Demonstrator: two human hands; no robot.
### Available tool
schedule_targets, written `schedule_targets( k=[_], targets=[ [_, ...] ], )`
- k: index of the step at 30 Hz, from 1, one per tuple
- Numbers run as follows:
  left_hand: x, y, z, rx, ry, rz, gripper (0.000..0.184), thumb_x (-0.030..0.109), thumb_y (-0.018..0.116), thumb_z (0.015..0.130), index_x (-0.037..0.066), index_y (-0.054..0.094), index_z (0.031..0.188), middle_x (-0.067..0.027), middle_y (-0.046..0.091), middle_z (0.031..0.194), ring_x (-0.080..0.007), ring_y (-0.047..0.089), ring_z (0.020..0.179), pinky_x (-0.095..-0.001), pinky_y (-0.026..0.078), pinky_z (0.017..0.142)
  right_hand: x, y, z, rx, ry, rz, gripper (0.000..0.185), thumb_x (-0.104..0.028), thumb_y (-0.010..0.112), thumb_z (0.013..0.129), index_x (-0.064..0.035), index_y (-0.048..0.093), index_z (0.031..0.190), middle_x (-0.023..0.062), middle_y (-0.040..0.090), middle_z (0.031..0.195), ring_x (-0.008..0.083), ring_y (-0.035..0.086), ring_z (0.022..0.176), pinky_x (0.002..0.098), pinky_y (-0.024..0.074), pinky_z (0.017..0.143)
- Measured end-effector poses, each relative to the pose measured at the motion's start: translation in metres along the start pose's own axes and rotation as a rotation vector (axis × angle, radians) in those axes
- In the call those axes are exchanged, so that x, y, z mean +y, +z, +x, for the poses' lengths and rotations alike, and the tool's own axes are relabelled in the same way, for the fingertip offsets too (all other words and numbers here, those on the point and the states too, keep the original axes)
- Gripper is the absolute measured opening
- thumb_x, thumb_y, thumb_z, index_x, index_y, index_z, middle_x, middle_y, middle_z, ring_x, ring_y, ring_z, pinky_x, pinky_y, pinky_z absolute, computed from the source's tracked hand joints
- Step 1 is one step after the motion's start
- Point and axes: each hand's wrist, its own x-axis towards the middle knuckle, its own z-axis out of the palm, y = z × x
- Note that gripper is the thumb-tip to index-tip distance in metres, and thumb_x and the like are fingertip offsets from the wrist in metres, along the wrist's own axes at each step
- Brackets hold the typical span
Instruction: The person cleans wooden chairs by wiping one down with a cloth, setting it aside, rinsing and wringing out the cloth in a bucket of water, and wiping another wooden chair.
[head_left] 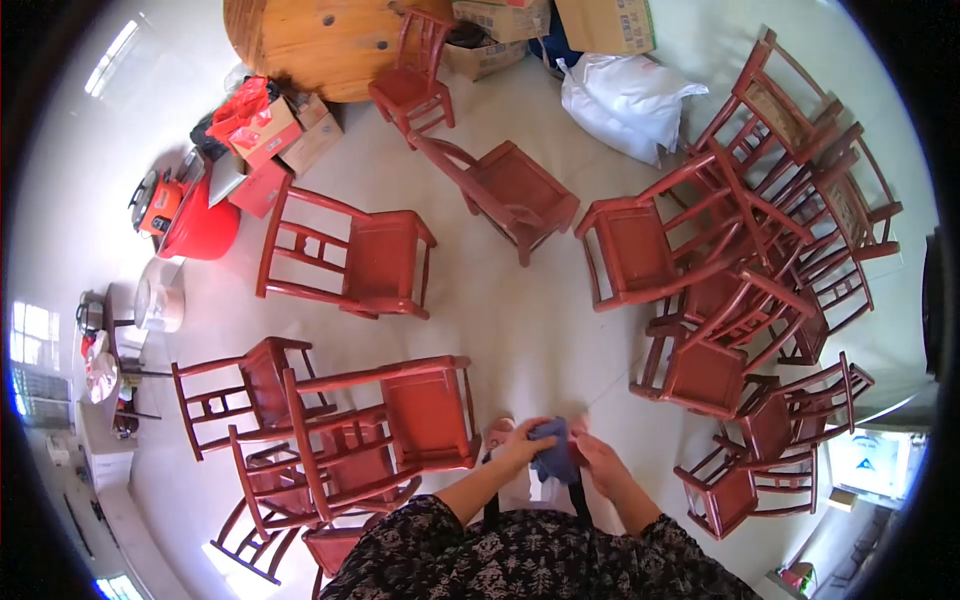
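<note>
A folded or bunched blue cloth is between my two hands, just in front of my body at the bottom middle of the head view. My left hand grips its left side, fingers closed at the upper edge. On the other side, my right hand is closed at the cloth's right edge. Its exact finger hold is small and partly hidden. Below the hands, dark straps hang from my front. The nearest furniture is a red wooden chair to the left of my hands.
Red chairs stand on both sides, with a dense cluster on the right. Ahead are a lone chair, a round wooden table and a white sack. A red tub and boxes sit at the left.
</note>
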Motion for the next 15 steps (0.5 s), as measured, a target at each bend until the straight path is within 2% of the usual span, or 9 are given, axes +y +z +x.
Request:
schedule_targets(
  k=[2,4,5,7,8,10,12,14,15],
  targets=[
    [0.003,-0.015,0.008,0.145,-0.017,-0.366,0.052,0.012,0.07,0.073,0.004,0.048,0.119,-0.0107,0.057,0.104,-0.0219,0.058,0.09,-0.0329,0.049,0.078,0.01,-0.04,0.023,0.11,-0.194,-0.538,0.04,-0.033,0.048,0.091,0.0001,0.052,0.112,0.0085,0.059,0.103,0.0155,0.056,0.093,0.0303,0.045,0.079],
    [0.047,-0.021,-0.003,0.259,0.008,-0.347,0.045,0.008,0.066,0.075,0.004,0.049,0.116,-0.0111,0.057,0.102,-0.0235,0.059,0.09,-0.0357,0.051,0.075,-0.058,-0.02,0.023,0.109,0.028,-0.492,0.038,-0.035,0.051,0.088,-0.001,0.056,0.104,0.0064,0.062,0.091,0.0127,0.057,0.079,0.0265,0.0453,0.071],
    [0.059,-0.026,-0.005,0.252,0.006,-0.337,0.045,0.008,0.066,0.075,0.004,0.049,0.116,-0.0111,0.057,0.102,-0.0235,0.059,0.09,-0.0357,0.051,0.075,-0.075,-0.024,0.035,0.09,0.042,-0.533,0.037,-0.036,0.052,0.088,-0.0019,0.058,0.1,0.0051,0.062,0.085,0.0123,0.057,0.074,0.0255,0.0453,0.067],
    [0.082,-0.042,-0.014,0.442,0.117,-0.572,0.035,0.006,0.061,0.076,0.002,0.052,0.11,-0.0093,0.059,0.097,-0.0232,0.06,0.083,-0.0374,0.051,0.073,-0.096,-0.027,0.07,0.021,0.021,-0.601,0.034,-0.036,0.053,0.087,-0.0031,0.06,0.093,0.0032,0.061,0.077,0.0121,0.056,0.067,0.0237,0.0449,0.062],
    [0.091,-0.053,-0.02,0.433,0.114,-0.553,0.035,0.006,0.061,0.076,0.002,0.052,0.11,-0.0093,0.059,0.097,-0.0232,0.06,0.083,-0.0374,0.051,0.073,-0.111,-0.023,0.089,-0.031,-0.016,-0.643,0.032,-0.034,0.053,0.087,-0.0034,0.061,0.09,0.0026,0.061,0.073,0.0123,0.056,0.065,0.023,0.0445,0.06],
    [0.104,-0.077,-0.03,0.468,0.231,-0.683,0.031,0.018,0.058,0.08,0.004,0.053,0.107,-0.0107,0.059,0.094,-0.0265,0.06,0.081,-0.0411,0.051,0.072,-0.146,-0.008,0.133,-0.153,-0.054,-0.958,0.028,-0.029,0.052,0.086,-0.0027,0.061,0.087,0.0027,0.061,0.075,0.0117,0.056,0.066,0.0227,0.0443,0.06],
    [0.111,-0.102,-0.033,0.455,0.293,-0.838,0.031,0.031,0.055,0.082,0.008,0.055,0.103,-0.0111,0.058,0.092,-0.03,0.06,0.081,-0.0451,0.051,0.071,-0.175,0.024,0.171,-0.356,-0.549,-1.207,0.029,-0.029,0.053,0.084,-0.0013,0.06,0.091,0.0053,0.061,0.077,0.0119,0.056,0.068,0.0232,0.0444,0.061],
    [0.129,-0.116,-0.049,0.401,0.235,-0.86,0.029,0.037,0.052,0.083,0.014,0.056,0.101,-0.01,0.059,0.087,-0.031,0.06,0.077,-0.0475,0.052,0.066,-0.198,0.072,0.192,-0.156,-0.299,-0.819,0.038,-0.035,0.055,0.083,-0.0011,0.059,0.099,0.0104,0.062,0.084,0.016,0.058,0.073,0.0259,0.0458,0.064],
    [0.135,-0.121,-0.05,0.403,0.226,-0.863,0.029,0.039,0.051,0.083,0.016,0.056,0.1,-0.0097,0.059,0.085,-0.0308,0.06,0.073,-0.0482,0.052,0.064,-0.211,0.091,0.203,-0.107,-0.416,-0.981,0.043,-0.041,0.055,0.081,-0.0007,0.059,0.096,0.0137,0.061,0.087,0.0227,0.058,0.078,0.0315,0.0456,0.069]
  ],
)
